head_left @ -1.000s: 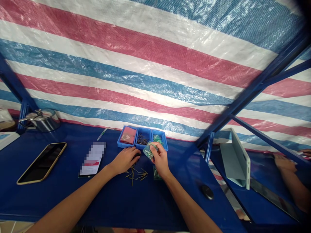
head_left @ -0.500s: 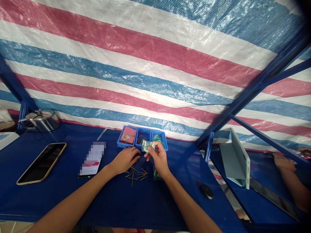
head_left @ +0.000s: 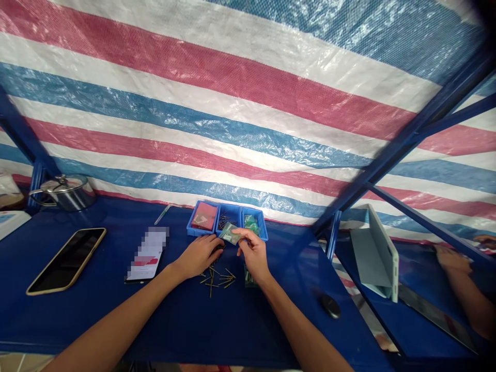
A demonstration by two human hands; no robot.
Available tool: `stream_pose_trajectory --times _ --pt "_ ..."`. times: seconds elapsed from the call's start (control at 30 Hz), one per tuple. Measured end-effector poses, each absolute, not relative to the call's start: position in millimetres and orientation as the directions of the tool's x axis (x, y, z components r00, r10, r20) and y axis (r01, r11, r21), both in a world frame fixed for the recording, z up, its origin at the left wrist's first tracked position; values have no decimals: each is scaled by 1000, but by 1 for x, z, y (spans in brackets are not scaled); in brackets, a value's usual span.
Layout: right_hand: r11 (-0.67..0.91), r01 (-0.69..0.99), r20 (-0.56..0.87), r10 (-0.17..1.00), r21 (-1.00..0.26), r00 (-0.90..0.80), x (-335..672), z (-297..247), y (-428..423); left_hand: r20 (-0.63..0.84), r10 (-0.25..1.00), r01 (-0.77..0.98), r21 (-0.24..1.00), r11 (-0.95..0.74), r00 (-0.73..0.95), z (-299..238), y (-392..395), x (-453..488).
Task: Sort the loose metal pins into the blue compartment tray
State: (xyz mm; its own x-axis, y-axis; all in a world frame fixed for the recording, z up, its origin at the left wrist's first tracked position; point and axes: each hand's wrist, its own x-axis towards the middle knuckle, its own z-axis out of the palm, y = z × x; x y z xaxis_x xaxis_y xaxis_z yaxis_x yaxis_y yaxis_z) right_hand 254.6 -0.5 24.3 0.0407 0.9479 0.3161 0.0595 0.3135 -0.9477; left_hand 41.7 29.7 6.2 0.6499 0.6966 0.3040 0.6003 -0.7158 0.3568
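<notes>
The right hand [head_left: 253, 254] pinched a small greenish packet [head_left: 230, 234] between thumb and fingertips, lifted just above the blue table [head_left: 186, 320] and held in front of the middle compartment of the blue tray [head_left: 228, 221], which stood near the table's back edge against the striped tarpaulin [head_left: 248, 103]. The left hand [head_left: 199, 254] rested palm-down on the table just beside the right one, its fingers curled loosely over the near end of a scatter of thin brass-coloured pins [head_left: 217, 278]; whether it actually gripped any pin could not be told. The pins lay loose on the table between the two wrists, towards the middle of the table. The tray's left compartment held a reddish packet [head_left: 204, 216], the middle one held more dark pins, and the right one held greenish packets like the one in hand. Another greenish packet [head_left: 248, 279] lay flat on the table, partly hidden under the right wrist. Towards the table's left edge lay a phone [head_left: 66, 259] face-up, and a blurred card [head_left: 149, 250] sat between it and the left hand. A lidded metal pot [head_left: 65, 191] stood in the back left corner. A dark round object [head_left: 330, 306] lay near the right edge. Beyond that edge, a pale folded case [head_left: 377, 253] stood on a neighbouring surface, and another person's arm [head_left: 463, 289] reached in there.
</notes>
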Motion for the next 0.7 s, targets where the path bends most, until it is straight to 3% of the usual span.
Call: stream_pose_trajectory --times 0.43,0.7 --pt "276 62 278 960 -959 25 250 25 -4 326 691 583 375 -721 645 5 30 42" --pt "445 200 469 879 -873 90 250 35 -6 337 693 589 367 -720 637 2 31 42"
